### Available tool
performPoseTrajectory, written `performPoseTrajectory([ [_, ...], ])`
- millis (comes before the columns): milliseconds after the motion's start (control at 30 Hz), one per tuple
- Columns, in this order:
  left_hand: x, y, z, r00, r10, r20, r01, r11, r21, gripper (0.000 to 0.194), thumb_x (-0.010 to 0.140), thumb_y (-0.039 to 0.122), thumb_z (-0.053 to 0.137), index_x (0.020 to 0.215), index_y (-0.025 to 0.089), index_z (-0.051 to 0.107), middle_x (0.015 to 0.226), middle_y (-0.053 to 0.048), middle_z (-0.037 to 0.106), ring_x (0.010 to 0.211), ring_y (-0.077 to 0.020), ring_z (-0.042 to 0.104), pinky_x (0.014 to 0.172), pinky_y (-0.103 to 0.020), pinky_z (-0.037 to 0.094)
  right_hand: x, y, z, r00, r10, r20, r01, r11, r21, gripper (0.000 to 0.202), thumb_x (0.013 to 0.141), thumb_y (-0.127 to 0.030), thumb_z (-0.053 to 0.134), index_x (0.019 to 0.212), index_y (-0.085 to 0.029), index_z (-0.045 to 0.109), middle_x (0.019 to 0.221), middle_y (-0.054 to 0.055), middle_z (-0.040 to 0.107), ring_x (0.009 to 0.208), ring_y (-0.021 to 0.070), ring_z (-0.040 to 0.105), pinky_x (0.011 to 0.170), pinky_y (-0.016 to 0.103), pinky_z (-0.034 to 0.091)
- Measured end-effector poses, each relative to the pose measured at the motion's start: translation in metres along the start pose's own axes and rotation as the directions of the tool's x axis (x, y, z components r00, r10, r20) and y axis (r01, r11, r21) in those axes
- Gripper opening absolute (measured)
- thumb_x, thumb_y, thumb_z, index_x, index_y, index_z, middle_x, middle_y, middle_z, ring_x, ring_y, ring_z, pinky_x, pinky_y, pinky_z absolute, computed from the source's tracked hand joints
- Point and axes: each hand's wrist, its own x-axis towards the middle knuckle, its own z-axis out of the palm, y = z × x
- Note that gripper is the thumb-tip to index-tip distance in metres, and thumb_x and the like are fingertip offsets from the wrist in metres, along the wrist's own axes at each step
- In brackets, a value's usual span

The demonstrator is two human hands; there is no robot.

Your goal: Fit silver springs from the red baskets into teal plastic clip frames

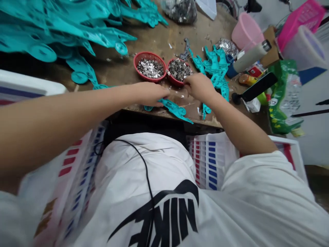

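Note:
My left hand (155, 94) is closed on a teal plastic part (177, 110) at the table's front edge; its fingers cover the part's middle. My right hand (199, 85) is at the front rim of the right red basket (175, 81), thumb and fingers pinched together. Whatever is between those fingertips is too small to make out. Small metal pieces (179, 69) fill that basket. Beside it, a second red basket (146, 55) holds shinier metal clips (150, 68). A few loose metal bits lie on the wood between my hands.
Teal parts (64, 25) are heaped at the far left, and more (216, 67) lie right of the baskets. A bag of metal pieces (181, 10) sits behind. On the right stand a pink bucket (246, 29), a phone on a stand (259, 88) and a green bag (282, 99).

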Motion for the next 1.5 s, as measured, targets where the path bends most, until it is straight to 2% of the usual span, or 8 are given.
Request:
performPoseTrajectory([
  [167, 0.007, -0.002, 0.015, 0.993, 0.040, -0.114, -0.048, 0.996, -0.077, 0.053, 0.104, 0.032, 0.079, 0.156, 0.022, 0.077, 0.131, -0.009, 0.088, 0.121, -0.0280, 0.079, 0.103, -0.033, 0.055, -0.003, 0.025, 0.029, 0.974, 0.168, 0.154, -0.141, 0.975, -0.172, 0.030, 0.114, -0.020, 0.062, 0.124, -0.011, 0.089, 0.119, 0.027, 0.084, 0.113, 0.0410, 0.078, 0.097, 0.047, 0.055],
  [333, 0.006, -0.003, 0.015, 0.948, 0.262, -0.183, -0.264, 0.964, 0.013, 0.037, 0.101, 0.024, 0.079, 0.138, 0.021, 0.084, 0.133, -0.010, 0.086, 0.128, -0.0301, 0.075, 0.112, -0.036, 0.055, 0.007, 0.028, 0.045, 0.984, -0.107, 0.141, 0.132, 0.973, -0.187, 0.044, 0.113, -0.014, 0.046, 0.126, -0.006, 0.087, 0.128, 0.031, 0.082, 0.126, 0.0418, 0.071, 0.105, 0.053, 0.048],
  [533, 0.000, -0.004, 0.020, 0.940, 0.281, -0.192, -0.285, 0.958, 0.003, 0.032, 0.105, 0.025, 0.072, 0.135, 0.025, 0.083, 0.134, -0.011, 0.085, 0.137, -0.0329, 0.073, 0.121, -0.041, 0.054, -0.002, 0.036, 0.023, 0.938, -0.309, 0.160, 0.329, 0.937, -0.121, 0.052, 0.120, -0.024, 0.038, 0.140, -0.014, 0.085, 0.149, 0.024, 0.079, 0.132, 0.0406, 0.068, 0.104, 0.054, 0.046],
  [633, 0.002, -0.007, 0.023, 0.934, 0.303, -0.190, -0.308, 0.951, 0.004, 0.034, 0.105, 0.026, 0.071, 0.136, 0.027, 0.083, 0.137, -0.011, 0.085, 0.140, -0.0339, 0.073, 0.123, -0.041, 0.054, -0.016, 0.030, 0.007, 0.954, -0.299, 0.035, 0.301, 0.952, -0.050, 0.052, 0.124, -0.033, 0.039, 0.154, -0.020, 0.079, 0.161, 0.020, 0.075, 0.139, 0.0409, 0.069, 0.111, 0.056, 0.049],
  [767, 0.004, -0.011, 0.025, 0.929, 0.320, -0.188, -0.322, 0.947, 0.022, 0.037, 0.105, 0.026, 0.070, 0.140, 0.029, 0.082, 0.141, -0.009, 0.084, 0.145, -0.0333, 0.071, 0.124, -0.039, 0.053, -0.042, 0.009, -0.018, 0.973, -0.232, -0.020, 0.233, 0.971, 0.059, 0.051, 0.124, -0.038, 0.043, 0.161, -0.024, 0.076, 0.145, 0.018, 0.083, 0.136, 0.0415, 0.072, 0.113, 0.056, 0.051],
  [1067, 0.012, -0.014, 0.032, 0.949, 0.292, -0.116, -0.283, 0.955, 0.090, 0.029, 0.108, 0.029, 0.072, 0.134, 0.030, 0.087, 0.134, -0.006, 0.088, 0.120, -0.0271, 0.080, 0.108, -0.035, 0.056, -0.080, -0.046, -0.040, 0.979, -0.128, 0.157, 0.126, 0.992, 0.027, 0.038, 0.112, -0.041, 0.066, 0.130, -0.027, 0.096, 0.115, 0.013, 0.090, 0.107, 0.0356, 0.077, 0.081, 0.041, 0.046],
  [1233, 0.013, -0.017, 0.030, 0.946, 0.298, -0.130, -0.291, 0.954, 0.067, 0.029, 0.105, 0.028, 0.071, 0.127, 0.028, 0.091, 0.110, -0.006, 0.089, 0.102, -0.0255, 0.080, 0.099, -0.032, 0.054, -0.069, -0.062, -0.047, 0.982, -0.071, 0.173, 0.071, 0.997, 0.003, 0.036, 0.107, -0.037, 0.069, 0.123, -0.026, 0.098, 0.111, 0.014, 0.090, 0.104, 0.0357, 0.076, 0.079, 0.040, 0.042],
  [1500, 0.020, -0.026, 0.042, 0.956, 0.231, -0.179, -0.257, 0.957, -0.136, 0.028, 0.103, 0.032, 0.073, 0.124, 0.027, 0.091, 0.117, -0.008, 0.089, 0.116, -0.0288, 0.079, 0.113, -0.036, 0.052, -0.058, -0.068, -0.041, 0.976, -0.112, 0.188, 0.118, 0.993, -0.020, 0.035, 0.108, -0.039, 0.069, 0.123, -0.025, 0.098, 0.112, 0.017, 0.088, 0.106, 0.0387, 0.077, 0.083, 0.042, 0.050],
])
